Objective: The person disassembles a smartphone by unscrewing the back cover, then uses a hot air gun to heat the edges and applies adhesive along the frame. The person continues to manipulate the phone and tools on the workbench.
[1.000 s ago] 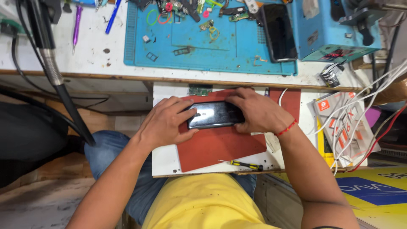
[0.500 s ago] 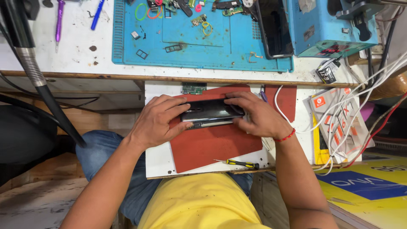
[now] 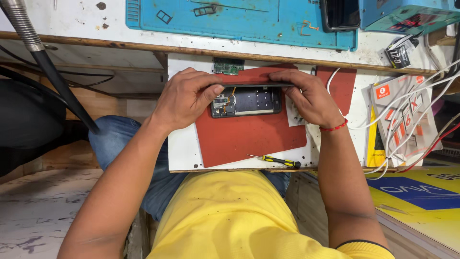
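An opened smartphone (image 3: 247,101) lies on a red mat (image 3: 249,136) on a white pull-out board (image 3: 182,148). Its insides show: a dark plate and small circuit parts at the left end. A thin dark back cover (image 3: 254,85) stands tilted up along the phone's far edge. My left hand (image 3: 187,98) grips the cover's left end and rests against the phone's left side. My right hand (image 3: 309,96) pinches the cover's right end, with a red thread at the wrist.
A yellow-handled screwdriver (image 3: 278,161) lies near the board's front edge. A small green circuit board (image 3: 228,66) sits at the back. A blue work mat (image 3: 239,19) covers the bench above. White cables and packaged parts (image 3: 402,120) crowd the right. A metal hose (image 3: 43,57) hangs left.
The back cover has been lifted off the phone and tilted up at the far edge, which exposes the internals. The view has moved closer and lower.
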